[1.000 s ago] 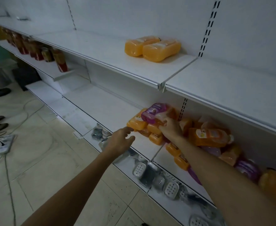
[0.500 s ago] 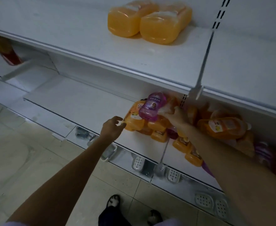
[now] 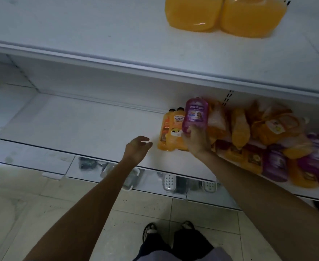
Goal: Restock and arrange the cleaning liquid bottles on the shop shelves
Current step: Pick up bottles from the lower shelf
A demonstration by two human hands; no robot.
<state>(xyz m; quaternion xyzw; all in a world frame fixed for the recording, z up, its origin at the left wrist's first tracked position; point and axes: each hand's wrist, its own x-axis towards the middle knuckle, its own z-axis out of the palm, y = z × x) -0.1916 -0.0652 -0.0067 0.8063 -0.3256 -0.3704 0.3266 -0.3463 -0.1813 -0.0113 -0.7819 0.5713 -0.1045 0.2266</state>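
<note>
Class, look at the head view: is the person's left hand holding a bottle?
No. The left hand hangs open and empty above the shelf, while the right hand holds the purple bottle.

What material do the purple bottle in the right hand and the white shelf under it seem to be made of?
Purple bottle: probably translucent plastic with a glossy finish; light glows through the tinted body, and a printed label covers its front.

Lower shelf: apparently sheet metal painted matt white; it is thin and flat with a folded front lip, and slotted uprights show behind. The look alone cannot confirm this.
</note>
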